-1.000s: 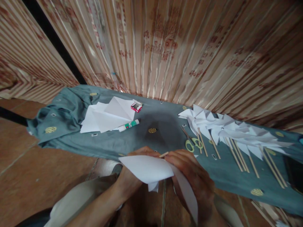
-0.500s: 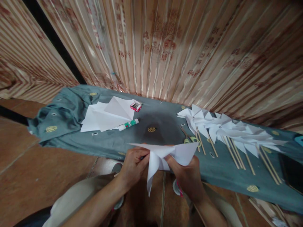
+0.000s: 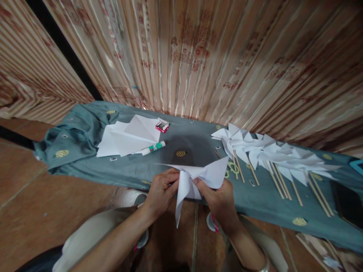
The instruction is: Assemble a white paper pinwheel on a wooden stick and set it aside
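Note:
Between my two hands, over the near edge of the cloth, is a white paper pinwheel with its blades curled toward the middle. My left hand pinches its left side, fingers closed on the paper. On the other side my right hand grips it, thumb pressed near the centre and the remaining fingers mostly hidden behind a blade. Past the pinwheel's right blade lie scissors with yellow-green handles, partly covered by the paper.
Several white pinwheels on wooden sticks lie in an overlapping row at right. To the left are white paper sheets, a green-and-white glue stick and a small red box. A dark phone-like slab rests at far right.
Both hands have moved slightly up with the pinwheel, and the right hand has come a little inward. Its right blade has tilted and now covers more of the scissors.

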Demonstrator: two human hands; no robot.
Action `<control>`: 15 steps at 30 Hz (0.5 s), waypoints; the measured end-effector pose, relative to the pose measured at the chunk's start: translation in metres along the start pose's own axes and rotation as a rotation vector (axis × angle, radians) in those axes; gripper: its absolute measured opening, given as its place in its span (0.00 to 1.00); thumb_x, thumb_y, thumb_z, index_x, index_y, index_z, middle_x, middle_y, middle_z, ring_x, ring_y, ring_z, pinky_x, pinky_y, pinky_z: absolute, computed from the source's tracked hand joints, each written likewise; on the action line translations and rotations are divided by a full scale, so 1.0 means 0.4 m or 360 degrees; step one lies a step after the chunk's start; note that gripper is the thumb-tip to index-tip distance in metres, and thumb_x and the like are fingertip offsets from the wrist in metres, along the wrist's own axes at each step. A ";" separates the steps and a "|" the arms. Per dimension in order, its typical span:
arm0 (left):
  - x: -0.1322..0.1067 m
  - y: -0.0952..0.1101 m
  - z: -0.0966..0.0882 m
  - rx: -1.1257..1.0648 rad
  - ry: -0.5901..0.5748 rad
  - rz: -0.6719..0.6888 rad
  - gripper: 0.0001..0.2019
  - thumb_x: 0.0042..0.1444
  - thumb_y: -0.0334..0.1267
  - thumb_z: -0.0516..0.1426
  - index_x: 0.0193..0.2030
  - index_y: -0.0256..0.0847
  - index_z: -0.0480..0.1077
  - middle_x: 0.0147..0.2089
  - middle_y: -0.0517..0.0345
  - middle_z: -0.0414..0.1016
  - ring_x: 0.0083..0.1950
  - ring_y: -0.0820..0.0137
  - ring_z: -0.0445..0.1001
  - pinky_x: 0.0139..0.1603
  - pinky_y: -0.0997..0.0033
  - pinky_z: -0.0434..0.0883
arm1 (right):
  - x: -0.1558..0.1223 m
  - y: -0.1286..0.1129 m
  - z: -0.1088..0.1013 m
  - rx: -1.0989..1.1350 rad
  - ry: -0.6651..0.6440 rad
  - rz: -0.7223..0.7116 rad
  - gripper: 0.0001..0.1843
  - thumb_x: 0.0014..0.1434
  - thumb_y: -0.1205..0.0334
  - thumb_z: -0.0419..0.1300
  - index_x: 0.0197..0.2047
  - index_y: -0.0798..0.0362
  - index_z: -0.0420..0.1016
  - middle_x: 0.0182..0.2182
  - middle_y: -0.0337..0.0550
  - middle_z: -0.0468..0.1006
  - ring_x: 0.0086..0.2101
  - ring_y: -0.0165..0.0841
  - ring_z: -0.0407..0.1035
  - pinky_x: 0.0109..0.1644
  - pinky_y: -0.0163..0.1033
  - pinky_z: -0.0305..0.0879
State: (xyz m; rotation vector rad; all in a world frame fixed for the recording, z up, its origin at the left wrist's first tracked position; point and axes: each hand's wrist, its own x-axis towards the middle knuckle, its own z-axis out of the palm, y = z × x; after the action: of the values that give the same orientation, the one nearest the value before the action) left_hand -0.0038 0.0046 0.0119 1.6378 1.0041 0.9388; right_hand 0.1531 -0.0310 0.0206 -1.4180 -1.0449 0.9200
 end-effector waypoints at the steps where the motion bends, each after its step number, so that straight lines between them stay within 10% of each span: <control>1: 0.000 0.000 0.000 -0.0001 -0.0003 -0.0002 0.22 0.62 0.47 0.55 0.23 0.40 0.80 0.32 0.52 0.78 0.33 0.69 0.73 0.35 0.74 0.68 | 0.001 0.002 0.000 0.0007 0.0008 -0.0008 0.12 0.50 0.56 0.68 0.33 0.56 0.82 0.29 0.48 0.85 0.29 0.40 0.79 0.30 0.38 0.76; 15: 0.012 -0.021 0.008 0.0033 -0.0013 0.0050 0.22 0.61 0.48 0.55 0.22 0.39 0.78 0.29 0.53 0.77 0.33 0.68 0.73 0.35 0.72 0.67 | 0.017 0.029 -0.013 0.0041 -0.0153 0.0042 0.11 0.52 0.55 0.67 0.27 0.55 0.81 0.26 0.46 0.83 0.27 0.36 0.76 0.28 0.36 0.72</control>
State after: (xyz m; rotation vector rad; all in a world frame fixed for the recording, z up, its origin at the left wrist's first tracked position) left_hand -0.0007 0.0094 0.0034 1.6780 0.9881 0.9449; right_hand 0.1613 -0.0265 0.0097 -1.3804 -1.0843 1.0261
